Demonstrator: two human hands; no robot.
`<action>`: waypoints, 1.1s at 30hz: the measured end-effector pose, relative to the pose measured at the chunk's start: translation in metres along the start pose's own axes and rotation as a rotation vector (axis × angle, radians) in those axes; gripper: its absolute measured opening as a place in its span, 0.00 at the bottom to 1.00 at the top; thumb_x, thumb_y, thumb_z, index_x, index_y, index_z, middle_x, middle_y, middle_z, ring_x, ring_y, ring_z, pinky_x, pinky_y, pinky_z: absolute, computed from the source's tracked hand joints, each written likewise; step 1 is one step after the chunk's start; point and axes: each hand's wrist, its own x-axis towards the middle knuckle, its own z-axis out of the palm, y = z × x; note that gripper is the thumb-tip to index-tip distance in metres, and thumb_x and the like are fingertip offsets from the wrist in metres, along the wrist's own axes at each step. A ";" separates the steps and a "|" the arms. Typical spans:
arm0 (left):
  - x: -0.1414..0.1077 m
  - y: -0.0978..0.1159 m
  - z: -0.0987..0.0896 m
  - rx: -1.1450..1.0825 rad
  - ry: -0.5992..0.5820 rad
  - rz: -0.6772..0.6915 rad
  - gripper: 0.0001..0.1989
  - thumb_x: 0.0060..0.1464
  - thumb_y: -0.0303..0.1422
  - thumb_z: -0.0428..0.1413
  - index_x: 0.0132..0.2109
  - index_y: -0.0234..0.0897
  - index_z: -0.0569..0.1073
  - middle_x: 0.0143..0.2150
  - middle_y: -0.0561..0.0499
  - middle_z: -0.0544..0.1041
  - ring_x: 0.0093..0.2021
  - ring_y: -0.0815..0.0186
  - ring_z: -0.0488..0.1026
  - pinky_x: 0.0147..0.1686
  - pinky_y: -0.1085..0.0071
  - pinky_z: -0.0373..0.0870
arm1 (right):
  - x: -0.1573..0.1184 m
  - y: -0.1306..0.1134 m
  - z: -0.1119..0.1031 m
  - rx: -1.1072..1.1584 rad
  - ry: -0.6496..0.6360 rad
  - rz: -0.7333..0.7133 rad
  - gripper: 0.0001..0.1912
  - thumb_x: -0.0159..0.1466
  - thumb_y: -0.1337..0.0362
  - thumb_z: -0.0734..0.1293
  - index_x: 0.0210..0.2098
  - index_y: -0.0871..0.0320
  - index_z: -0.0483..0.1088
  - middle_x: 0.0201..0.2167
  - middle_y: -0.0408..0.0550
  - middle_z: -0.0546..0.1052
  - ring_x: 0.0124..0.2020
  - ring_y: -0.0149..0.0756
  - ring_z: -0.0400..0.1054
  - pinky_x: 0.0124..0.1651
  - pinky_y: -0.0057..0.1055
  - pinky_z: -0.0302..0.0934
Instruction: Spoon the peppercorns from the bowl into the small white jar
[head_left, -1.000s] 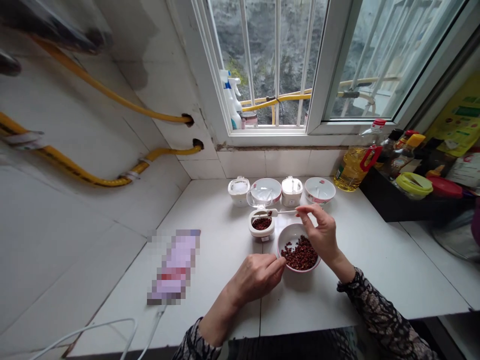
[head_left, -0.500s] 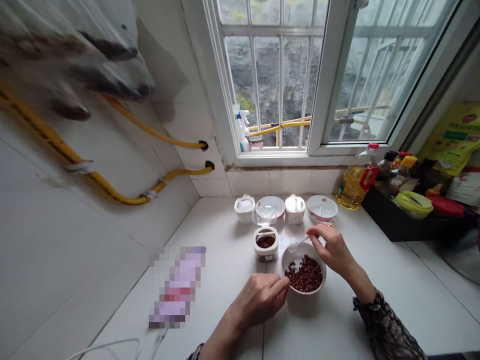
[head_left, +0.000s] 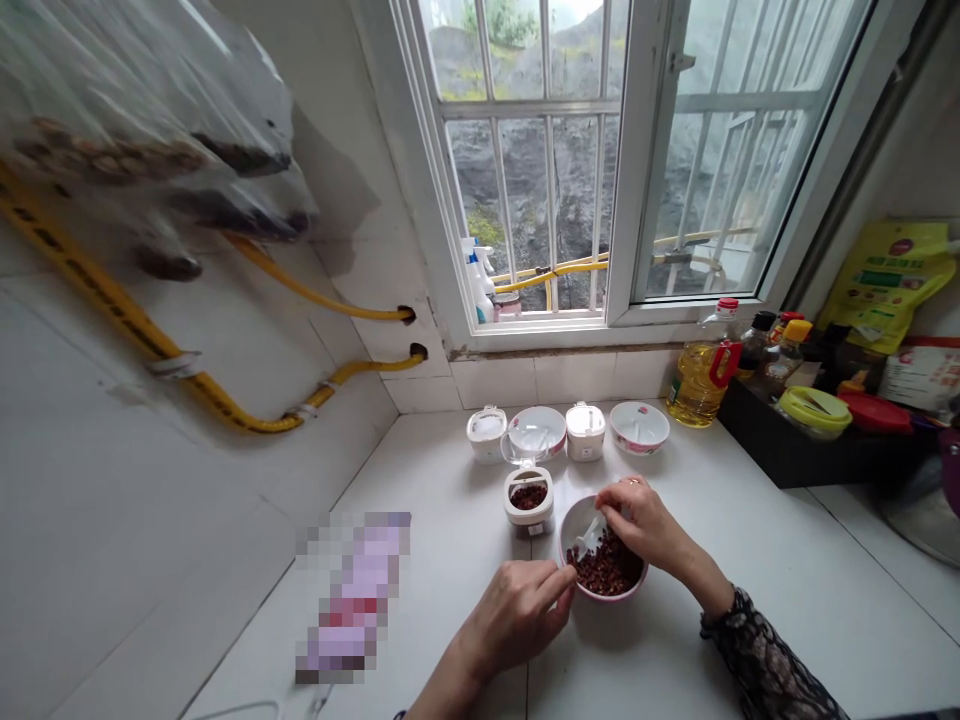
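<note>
Head view: open counter [head_left: 637, 665] fronts the bowl rim [head_left: 606, 598].

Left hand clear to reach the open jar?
Likely yes: only countertop shows between the left hand and the open jar, though that hand would probably need to release the bowl.

I'm seeing front bowl [head_left: 574, 518] standing on counter [head_left: 442, 500], spice [head_left: 604, 576] lying inside, spoon [head_left: 590, 535] reaching in. Front jar [head_left: 529, 521] standing left, slightly behind. Behind, running left to right: left jar [head_left: 487, 440], left bowl [head_left: 538, 430], right jar [head_left: 585, 435], right bowl [head_left: 640, 430], oil bottle [head_left: 696, 382]; box [head_left: 795, 458] standing right of that.
</note>
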 end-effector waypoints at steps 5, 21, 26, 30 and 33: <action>0.001 -0.001 -0.001 -0.014 0.016 0.016 0.08 0.65 0.25 0.46 0.41 0.37 0.70 0.23 0.54 0.72 0.20 0.68 0.70 0.19 0.73 0.61 | 0.003 0.000 -0.008 0.158 0.058 0.136 0.10 0.61 0.68 0.62 0.29 0.56 0.76 0.26 0.45 0.80 0.30 0.36 0.72 0.39 0.33 0.63; 0.000 -0.002 -0.002 -0.029 0.012 0.014 0.06 0.65 0.26 0.48 0.42 0.36 0.70 0.24 0.54 0.72 0.21 0.69 0.69 0.20 0.74 0.61 | 0.005 0.004 -0.012 0.445 0.113 0.372 0.10 0.55 0.59 0.65 0.27 0.57 0.75 0.23 0.43 0.75 0.28 0.34 0.68 0.33 0.30 0.61; 0.001 -0.001 -0.003 -0.026 0.018 0.019 0.07 0.65 0.25 0.48 0.42 0.36 0.70 0.23 0.55 0.72 0.21 0.69 0.69 0.20 0.74 0.62 | 0.008 0.007 -0.009 0.538 0.140 0.400 0.09 0.54 0.58 0.67 0.27 0.58 0.75 0.22 0.43 0.76 0.26 0.34 0.68 0.34 0.31 0.63; 0.000 -0.001 -0.002 -0.026 0.010 0.007 0.08 0.65 0.26 0.47 0.42 0.36 0.71 0.24 0.54 0.73 0.21 0.69 0.70 0.20 0.75 0.64 | 0.015 0.003 0.000 0.632 0.228 0.390 0.13 0.55 0.54 0.69 0.30 0.58 0.76 0.23 0.45 0.77 0.26 0.35 0.71 0.35 0.33 0.66; 0.000 -0.002 -0.001 -0.030 0.006 -0.001 0.08 0.65 0.26 0.48 0.42 0.35 0.71 0.24 0.53 0.74 0.21 0.69 0.71 0.21 0.75 0.65 | 0.020 -0.009 0.006 0.560 0.315 0.298 0.13 0.60 0.55 0.68 0.35 0.58 0.76 0.28 0.48 0.80 0.30 0.38 0.73 0.39 0.35 0.68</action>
